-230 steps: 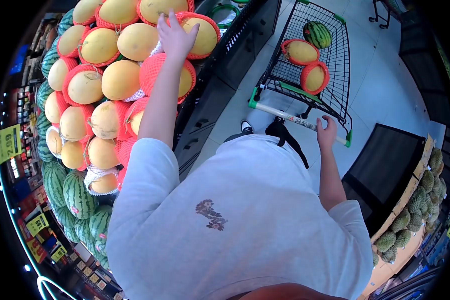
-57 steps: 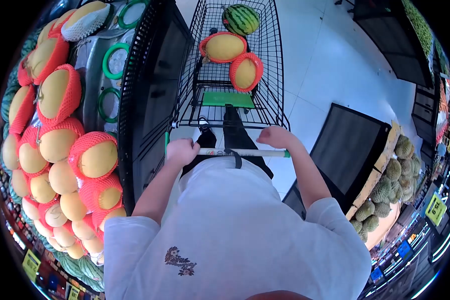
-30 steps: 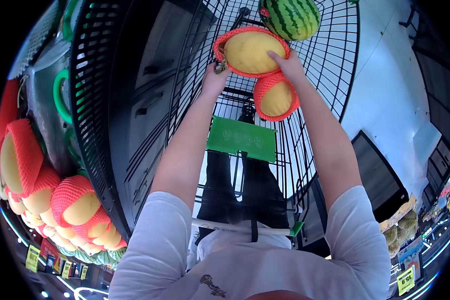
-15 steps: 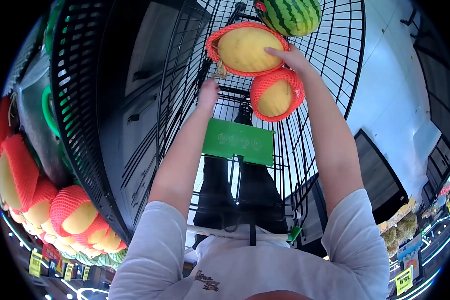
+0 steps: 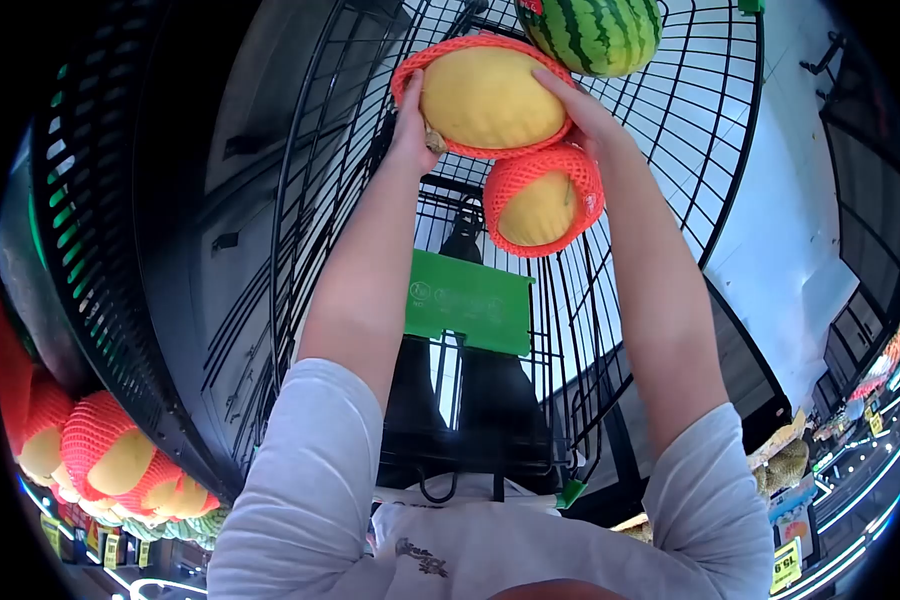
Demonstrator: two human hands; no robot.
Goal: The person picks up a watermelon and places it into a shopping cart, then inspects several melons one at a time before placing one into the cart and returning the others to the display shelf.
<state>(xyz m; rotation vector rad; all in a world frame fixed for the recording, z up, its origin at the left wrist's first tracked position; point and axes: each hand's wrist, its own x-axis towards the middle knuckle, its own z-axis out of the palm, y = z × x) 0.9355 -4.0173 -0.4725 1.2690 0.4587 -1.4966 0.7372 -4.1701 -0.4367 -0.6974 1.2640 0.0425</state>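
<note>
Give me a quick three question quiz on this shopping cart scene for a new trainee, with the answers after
1. True or false: both hands grip the same yellow melon.
2. What striped fruit lies beyond it in the cart?
3. The second netted melon sits: A) under the right hand, B) by the left hand, C) on the floor.

Key:
1. True
2. The watermelon
3. A

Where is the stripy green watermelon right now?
In the head view the watermelon sits at the far end of the shopping cart, top of the picture, just beyond the yellow melon that both hands grip.
</note>
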